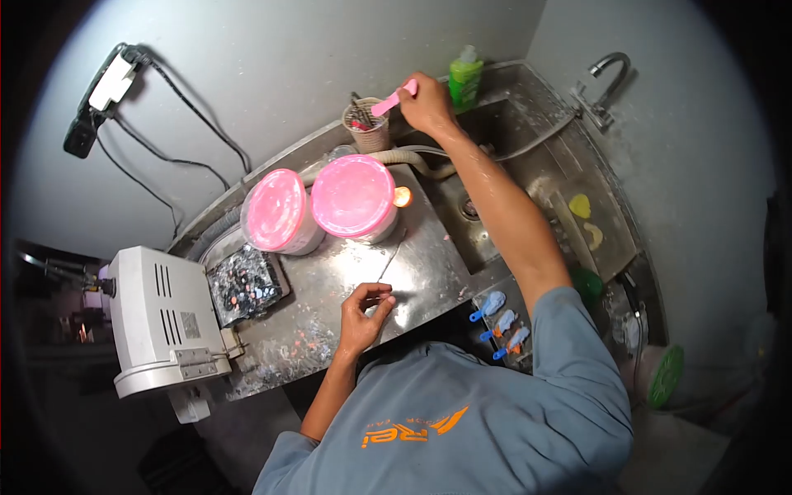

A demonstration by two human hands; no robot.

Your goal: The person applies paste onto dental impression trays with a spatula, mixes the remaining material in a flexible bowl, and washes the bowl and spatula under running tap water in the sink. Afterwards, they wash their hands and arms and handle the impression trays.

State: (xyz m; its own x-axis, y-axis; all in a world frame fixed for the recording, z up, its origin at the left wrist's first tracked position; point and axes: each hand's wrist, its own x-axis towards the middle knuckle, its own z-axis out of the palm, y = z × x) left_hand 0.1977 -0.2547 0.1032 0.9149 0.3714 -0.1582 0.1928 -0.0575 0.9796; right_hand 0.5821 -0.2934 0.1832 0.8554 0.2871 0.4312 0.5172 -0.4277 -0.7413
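Note:
My right hand [426,102] grips a flat pink tool [394,99], whose free end is at the rim of a wicker-like cup [368,136] with several utensils in it. A green bottle [466,78] stands just right of that hand. My left hand [364,317] is over the front part of the metal counter [429,276], thumb and index finger curled towards each other; a thin dark line runs up from near the fingers, and I cannot make out whether they hold it. Beyond it stand two tubs with pink lids [353,195] [276,209].
A grey-white machine [169,318] and a speckled block [245,285] occupy the left side. At the right are a sink [474,239], a tap [606,91] and a hose. Blue-handled items [499,326] lie near the front edge. Cables hang on the wall.

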